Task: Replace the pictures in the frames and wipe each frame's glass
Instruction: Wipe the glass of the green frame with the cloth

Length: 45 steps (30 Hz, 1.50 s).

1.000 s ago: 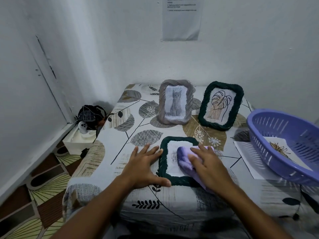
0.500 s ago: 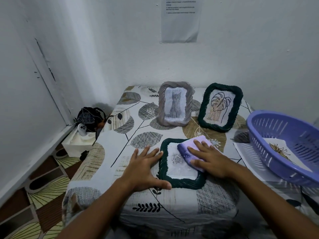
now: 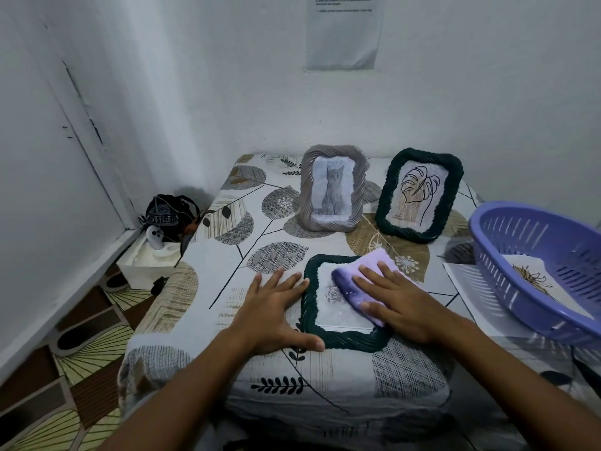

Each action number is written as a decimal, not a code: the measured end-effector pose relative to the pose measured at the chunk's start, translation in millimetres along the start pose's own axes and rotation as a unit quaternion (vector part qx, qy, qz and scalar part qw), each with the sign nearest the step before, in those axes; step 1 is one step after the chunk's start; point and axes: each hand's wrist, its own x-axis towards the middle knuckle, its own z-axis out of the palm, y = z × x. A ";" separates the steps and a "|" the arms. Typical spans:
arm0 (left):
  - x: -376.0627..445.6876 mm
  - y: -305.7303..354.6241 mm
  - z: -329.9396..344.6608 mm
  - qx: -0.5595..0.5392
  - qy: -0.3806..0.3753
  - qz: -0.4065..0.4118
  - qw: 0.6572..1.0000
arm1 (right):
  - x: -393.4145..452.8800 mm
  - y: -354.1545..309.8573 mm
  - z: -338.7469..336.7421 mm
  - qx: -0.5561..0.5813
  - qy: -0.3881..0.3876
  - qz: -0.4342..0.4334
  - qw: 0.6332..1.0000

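While the dark green frame (image 3: 344,335) lies flat near the front edge of the table (image 3: 208,278), the right hand (image 3: 400,301) presses a lilac cloth (image 3: 361,281) onto its glass with fingers straight and a little apart. The left hand (image 3: 276,314) lies flat beside the frame's left rim, fingers spread, thumb along the lower edge. The likeliest trouble is the frame sliding toward the table's front edge if a wipe pushes harder than the left hand braces; the patterned tablecloth may also bunch. Heavy pressure could strain the glass, and a damp cloth might wet the rose picture beneath. Behind stand a grey frame (image 3: 331,187) with a cat picture and a second green frame (image 3: 419,195) with a leaf drawing, both upright. To the right, a purple basket (image 3: 507,229) holds one loose flower picture (image 3: 533,276) and rests on a sheet of paper (image 3: 465,281).
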 end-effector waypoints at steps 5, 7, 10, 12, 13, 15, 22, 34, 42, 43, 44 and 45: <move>0.5 -0.4 0.4 0.002 -0.001 0.000 1.000 | 21.4 -16.1 -1.7 -0.024 0.011 0.048 0.999; 0.8 -0.6 0.8 0.005 0.003 0.002 1.000 | 19.2 -22.2 3.2 -0.026 0.015 0.035 0.999; 1.0 -0.6 0.8 0.007 0.008 0.004 1.000 | 2.0 -26.4 7.9 -0.016 0.024 -0.012 1.000; 0.9 -1.1 0.7 0.003 0.008 0.004 1.000 | -11.5 -23.4 8.3 -0.014 0.031 -0.021 0.999; 0.9 -1.2 0.6 0.002 0.008 0.003 1.000 | -17.1 -21.3 7.3 -0.016 0.035 -0.018 0.999; 0.3 -1.1 0.6 0.001 0.009 0.003 1.000 | -21.5 -17.2 5.0 -0.019 0.040 0.002 0.999; 0.6 0.2 -0.9 0.000 -0.004 -0.001 1.000 | 27.4 -29.2 -2.2 -0.057 0.027 0.079 0.995; -0.4 0.7 -1.5 0.006 0.000 0.002 1.000 | 33.3 -36.8 -4.9 -0.071 0.021 0.127 0.989; 0.7 1.0 -2.1 0.011 -0.011 0.001 1.000 | 46.7 -47.6 -5.4 -0.057 0.031 0.116 0.991; 0.8 1.2 -2.1 0.012 -0.010 0.000 1.000 | 50.6 -51.8 -3.9 -0.055 0.031 0.103 0.993; 1.0 1.1 -2.0 0.013 -0.008 0.000 1.000 | 53.6 -55.9 -2.4 -0.055 0.032 0.089 0.994; 0.9 1.2 -1.9 0.013 -0.007 0.001 1.000 | 55.4 -59.3 -1.0 -0.054 0.033 0.078 0.995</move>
